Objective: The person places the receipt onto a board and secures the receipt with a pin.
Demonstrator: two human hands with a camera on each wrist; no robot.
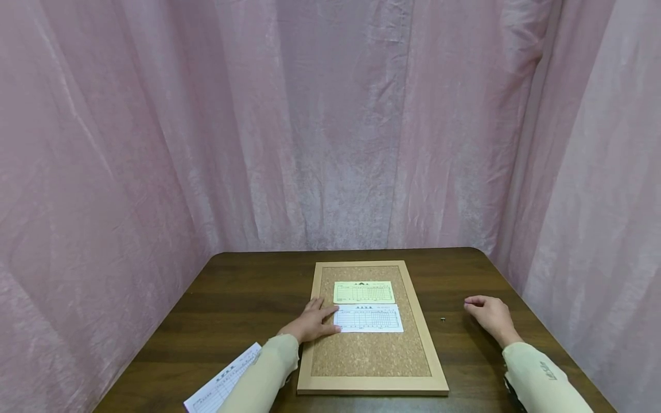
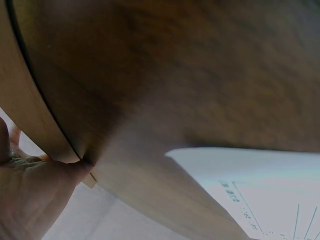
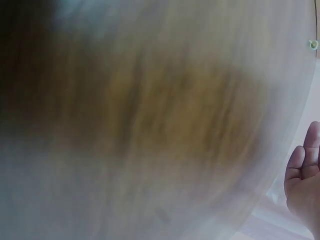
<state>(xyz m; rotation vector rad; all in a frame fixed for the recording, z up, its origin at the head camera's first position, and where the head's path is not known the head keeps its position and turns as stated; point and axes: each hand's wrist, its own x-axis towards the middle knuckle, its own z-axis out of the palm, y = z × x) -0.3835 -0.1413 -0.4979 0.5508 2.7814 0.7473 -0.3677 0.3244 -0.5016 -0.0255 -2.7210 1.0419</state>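
Observation:
A framed corkboard (image 1: 369, 358) lies on the table with a yellow-green printed form (image 1: 364, 292) on it. Just below that form is a white printed form (image 1: 368, 319). My left hand (image 1: 310, 322) rests on the board's left side, fingers spread, with thumb and fingertips at the white form's left edge. Over the table to the board's right is my right hand (image 1: 489, 315), its fingers loosely bent and nothing visible in them. Between that hand and the board lies a tiny thumbtack-like piece (image 1: 443, 319), also visible as a small pale piece (image 3: 313, 45) in the right wrist view.
More white printed forms (image 1: 224, 383) lie at the table's near left, partly under the left sleeve. The dark wooden table (image 1: 248, 298) has pink curtains (image 1: 335, 126) behind it and on both sides.

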